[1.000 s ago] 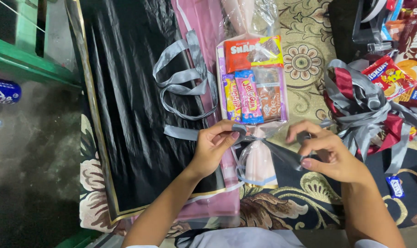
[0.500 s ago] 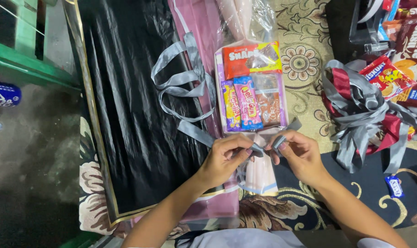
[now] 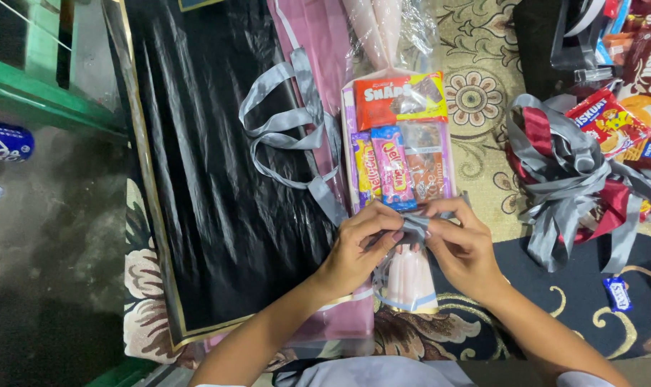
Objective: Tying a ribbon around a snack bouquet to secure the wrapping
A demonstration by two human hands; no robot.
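- Hands are meeting at the neck of a clear snack bag [image 3: 401, 143], just below the packets inside it.
- Left hand [image 3: 358, 251] is pinching a grey ribbon [image 3: 411, 228] between thumb and curled fingers, fingers narrow and closed on the strip.
- Right hand [image 3: 463, 245] is gripping the same ribbon from the other side, fingertips tight on it and nearly touching the left hand's.
- Ribbon is wrapping around the gathered plastic where the bag narrows; its free length [image 3: 290, 122] is looping away up and to the left over a pink sheet [image 3: 318, 43] and a black sheet [image 3: 211, 165].
- Bag is lying flat between the two forearms, holding a red packet [image 3: 397, 100] on top, a yellow packet [image 3: 363, 170] and a pink packet [image 3: 392, 166] below it, and a clear-wrapped brown one [image 3: 427, 168] beside them.
- Bag's pale twisted tail [image 3: 408, 283] is sticking out under the hands toward the person.
- Heap of grey and dark red ribbon [image 3: 566, 179] is lying to the right on a patterned rug [image 3: 476, 93], well apart from the hands.
- More snack packets [image 3: 609, 122] are sitting at the heap's far edge, and a small blue sweet [image 3: 617, 292] is resting on the dark part of the rug.
- Blue can [image 3: 6, 141] is lying far left on the floor, near a green frame [image 3: 46, 107].
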